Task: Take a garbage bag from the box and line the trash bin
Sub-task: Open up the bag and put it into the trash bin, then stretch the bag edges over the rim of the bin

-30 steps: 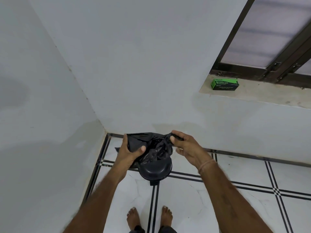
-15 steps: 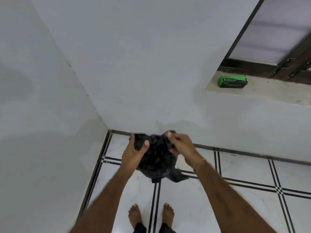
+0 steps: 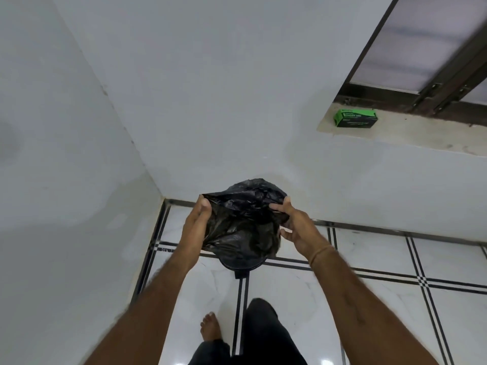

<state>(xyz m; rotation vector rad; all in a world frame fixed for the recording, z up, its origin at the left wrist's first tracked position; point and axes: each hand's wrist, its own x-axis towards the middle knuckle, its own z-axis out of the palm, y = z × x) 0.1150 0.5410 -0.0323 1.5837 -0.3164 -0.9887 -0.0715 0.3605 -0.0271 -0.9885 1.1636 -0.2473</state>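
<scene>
A crumpled black garbage bag (image 3: 243, 219) hangs between both hands above the floor. My left hand (image 3: 196, 223) grips its left edge and my right hand (image 3: 296, 226) pinches its right edge. Under the bag, a black round trash bin (image 3: 241, 264) with a foot pedal stands on the tiles, mostly hidden by the bag. The green garbage bag box (image 3: 355, 118) lies on the window ledge at the upper right.
White walls meet in a corner at the left. The window ledge (image 3: 421, 138) and dark window frame are at the upper right. My bare left foot (image 3: 210, 326) and my right leg in a dark trouser (image 3: 263, 335) are just behind the bin.
Both hands have pulled farther apart, spreading the bag wider over the bin. My right knee has come up into view.
</scene>
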